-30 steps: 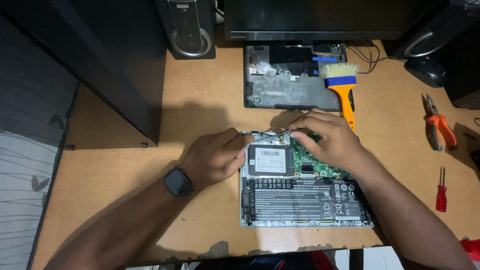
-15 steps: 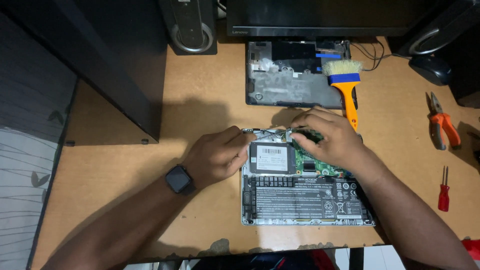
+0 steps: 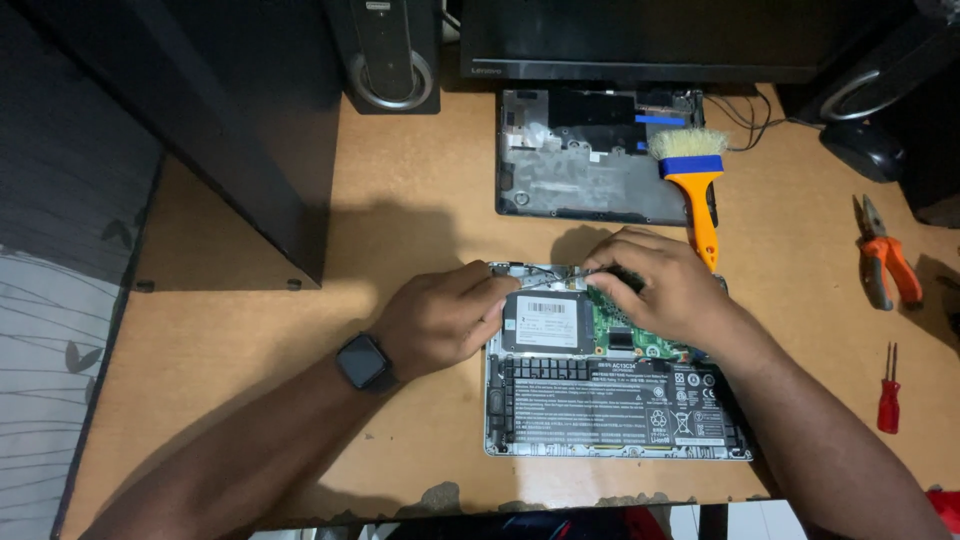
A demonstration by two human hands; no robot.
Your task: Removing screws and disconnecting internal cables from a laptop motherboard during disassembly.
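An opened laptop base (image 3: 560, 440) lies on the wooden desk, showing a long black battery (image 3: 610, 405), a grey drive (image 3: 545, 322) and a green circuit board (image 3: 625, 335). My left hand (image 3: 440, 318), with a dark watch (image 3: 362, 361) on its wrist, rests at the base's upper left corner, fingertips closed by the drive's edge. My right hand (image 3: 655, 285) covers the top of the board, fingers pinched together. A thin pale cable (image 3: 548, 282) runs between the fingertips of both hands.
A removed laptop cover (image 3: 560, 180) lies further back, with an orange-handled brush (image 3: 695, 190) across its right side. Orange pliers (image 3: 885, 262) and a red screwdriver (image 3: 888, 395) lie at the right. A speaker (image 3: 385, 55), a monitor (image 3: 640, 40) and a dark cabinet (image 3: 230, 120) stand behind.
Both hands stay at the laptop's top edge with only small finger shifts. The view has drifted slightly.
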